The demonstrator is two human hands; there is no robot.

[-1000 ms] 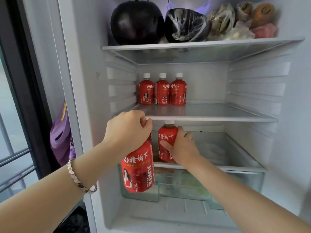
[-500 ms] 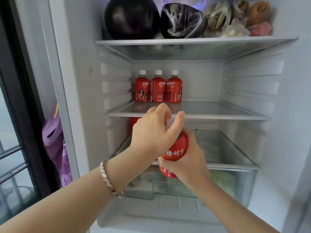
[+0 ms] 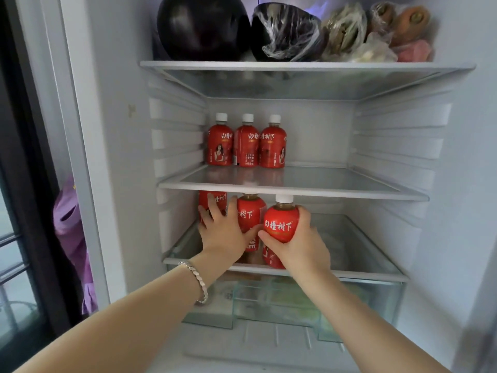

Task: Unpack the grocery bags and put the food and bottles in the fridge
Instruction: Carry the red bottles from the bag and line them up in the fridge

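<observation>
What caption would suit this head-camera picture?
Right hand grips a red bottle at the lower fridge shelf; left hand touches two neighbours.

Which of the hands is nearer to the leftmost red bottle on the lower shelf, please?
Left. The left hand touches that leftmost bottle; the right hand grips the rightmost bottle, two places over.

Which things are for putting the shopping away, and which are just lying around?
For the job: right hand gripping a red plastic white-capped juice bottle; left hand touching two more red bottles; three red bottles on the middle glass shelf.

Lying around: purple cloth beside the fridge; clear plastic drawer; dark round vegetable on top.
</observation>
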